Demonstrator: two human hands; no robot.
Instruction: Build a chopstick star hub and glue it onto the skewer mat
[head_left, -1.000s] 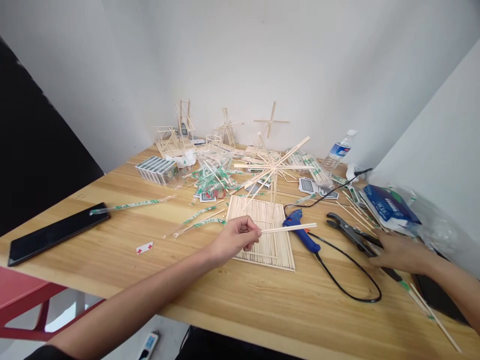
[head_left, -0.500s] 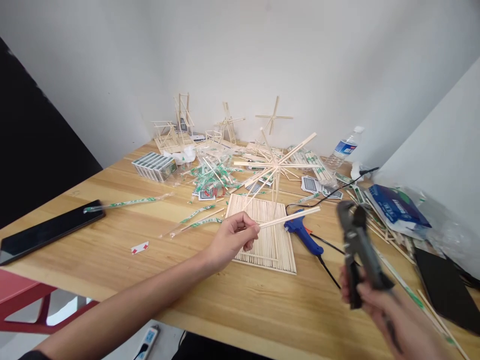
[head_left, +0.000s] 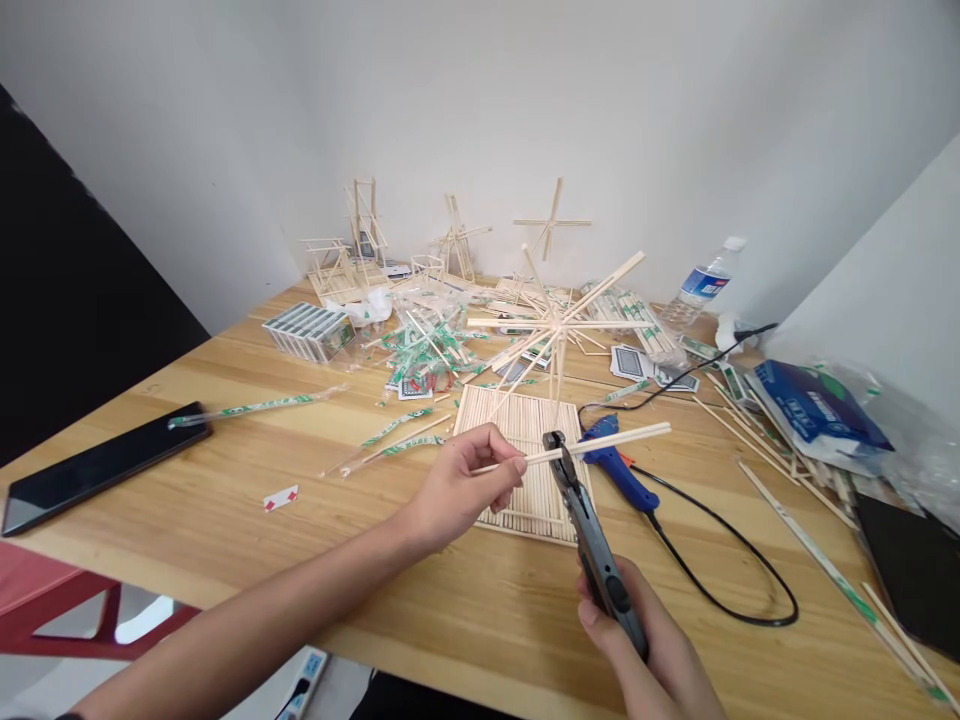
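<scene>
Between thumb and fingers, my left hand (head_left: 476, 475) pinches a pair of chopsticks (head_left: 622, 438) that point to the right. My right hand (head_left: 637, 635) is wrapped round the handles of grey pliers (head_left: 592, 545). The jaws of the pliers are at the chopsticks, just right of my left fingertips; whether they bite the wood I cannot tell. Beneath lies a flat panel of chopsticks laid side by side (head_left: 517, 500), partly hidden by my left hand. Behind it stands a star-shaped frame of chopsticks (head_left: 559, 325).
A blue glue gun (head_left: 622, 470) with a looping black cord lies right of the panel. Wrappers (head_left: 431, 340) and card packs (head_left: 309, 332) lie further back. A tablet-like black slab (head_left: 105, 465) is at left, a water bottle (head_left: 705, 285) at back right.
My right hand has brought the pliers leftward from the right side to the chopsticks. My left hand keeps its pinch on them, nearly in place. The view has shifted slightly.
</scene>
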